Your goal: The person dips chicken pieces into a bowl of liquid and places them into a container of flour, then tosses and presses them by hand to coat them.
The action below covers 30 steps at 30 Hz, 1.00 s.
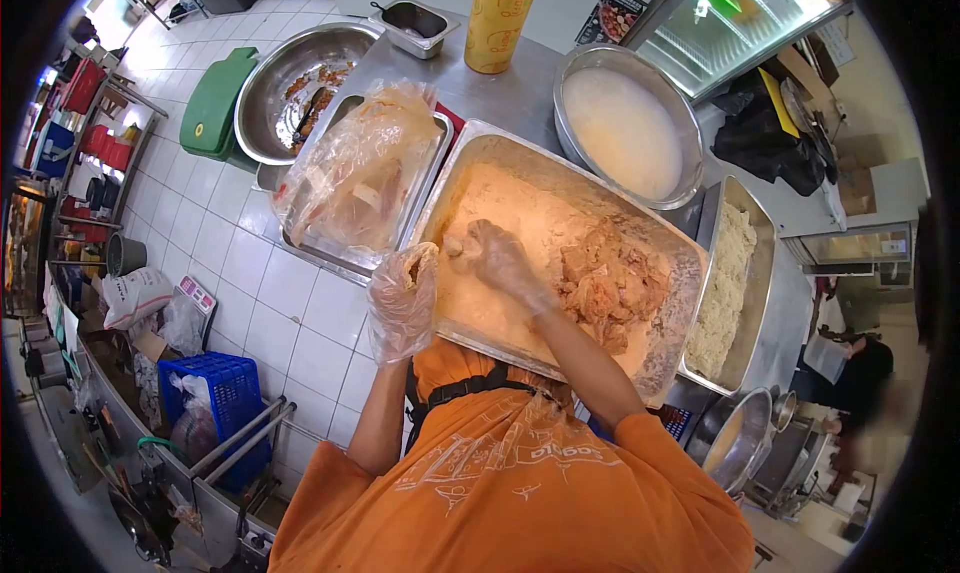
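Observation:
My right hand [502,263], in a clear plastic glove, reaches into a large metal tray [660,391] of orange-tinted flour [515,198]. Its fingers are closed around a small flour-coated piece of meat [458,245]. A heap of raw, battered-looking meat [610,288] lies in the same tray, to the right of that hand. At the tray's left edge is my left hand [402,303], covered in loose clear plastic. Its fingers are curled closed near a brownish patch at the top; what they hold, if anything, I cannot tell.
A plastic bag [355,173] lies on a smaller tray to the left. Behind stand a bowl of cloudy liquid [625,133], a yellow patterned cylinder [495,23] and a small metal container [415,28]. A tray of pale crumbs [725,293] is at right, a steel bowl [262,108] at far left.

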Each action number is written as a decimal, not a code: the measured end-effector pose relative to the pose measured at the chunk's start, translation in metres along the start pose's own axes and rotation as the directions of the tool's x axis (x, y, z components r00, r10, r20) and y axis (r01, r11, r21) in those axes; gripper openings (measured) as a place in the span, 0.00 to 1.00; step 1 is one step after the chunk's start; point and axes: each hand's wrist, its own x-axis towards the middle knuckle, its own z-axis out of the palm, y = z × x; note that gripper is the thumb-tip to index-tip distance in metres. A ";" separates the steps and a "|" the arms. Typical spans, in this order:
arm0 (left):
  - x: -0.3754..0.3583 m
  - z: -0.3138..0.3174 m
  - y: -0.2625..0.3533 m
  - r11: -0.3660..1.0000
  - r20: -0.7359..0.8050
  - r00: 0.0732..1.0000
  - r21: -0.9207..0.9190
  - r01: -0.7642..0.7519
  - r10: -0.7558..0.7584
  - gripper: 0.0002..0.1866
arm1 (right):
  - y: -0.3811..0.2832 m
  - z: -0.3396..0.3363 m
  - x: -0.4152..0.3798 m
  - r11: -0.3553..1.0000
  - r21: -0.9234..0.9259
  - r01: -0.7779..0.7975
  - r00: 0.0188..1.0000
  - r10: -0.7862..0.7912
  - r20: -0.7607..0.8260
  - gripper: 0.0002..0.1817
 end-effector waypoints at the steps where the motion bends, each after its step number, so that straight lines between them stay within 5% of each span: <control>1: 0.000 -0.002 0.003 1.000 0.007 1.000 0.017 0.013 -0.013 0.08 | 0.001 -0.008 -0.003 0.973 0.228 -0.047 0.999 0.044 0.022 0.29; 2: 0.000 -0.002 0.005 0.999 0.015 1.000 0.031 0.023 -0.024 0.08 | 0.000 -0.018 -0.005 0.893 0.440 -0.097 0.995 0.083 0.051 0.28; 5: -0.001 0.001 0.002 1.000 -0.012 1.000 0.006 -0.003 0.004 0.08 | 0.010 -0.042 0.007 0.910 0.412 -0.036 0.984 -0.039 0.172 0.22; 8: -0.001 0.001 0.001 0.999 -0.011 1.000 0.027 -0.024 0.024 0.08 | 0.012 -0.061 0.013 0.926 0.334 -0.175 0.954 0.076 0.289 0.20; 11: -0.002 0.001 -0.001 1.000 -0.017 1.000 0.000 -0.009 0.009 0.08 | 0.010 -0.074 0.014 0.714 0.545 -0.440 0.880 0.220 0.421 0.19; 14: -0.002 0.002 -0.004 0.999 -0.013 1.000 0.042 -0.009 0.010 0.07 | 0.046 -0.055 0.019 0.849 0.331 -0.413 0.909 0.404 0.099 0.20; 17: -0.002 0.001 0.001 1.000 -0.014 1.000 0.015 -0.004 0.004 0.07 | 0.053 -0.048 0.012 0.939 0.144 -0.312 0.907 0.340 -0.250 0.20; 19: -0.001 -0.002 0.004 1.000 0.012 1.000 0.018 0.023 -0.023 0.07 | 0.051 -0.050 0.006 0.987 0.062 -0.150 0.936 0.161 -0.312 0.18; 23: 0.000 0.000 0.004 1.000 0.007 1.000 0.013 -0.003 0.003 0.07 | 0.029 -0.074 -0.003 0.998 -0.003 -0.060 0.992 0.060 -0.111 0.15; 26: -0.001 0.000 -0.002 0.999 -0.007 0.999 -0.001 -0.042 0.042 0.07 | 0.051 -0.048 -0.007 0.993 -0.085 0.076 0.901 -0.105 -0.421 0.14; 29: -0.001 0.000 0.001 0.997 -0.001 0.998 0.039 -0.060 0.060 0.07 | 0.037 -0.072 -0.015 0.930 0.307 -0.199 0.976 0.217 -0.024 0.13; 30: 0.000 0.000 0.003 0.999 0.000 0.999 0.038 -0.037 0.037 0.07 | 0.048 -0.074 -0.014 0.984 0.134 -0.120 0.991 0.127 -0.049 0.13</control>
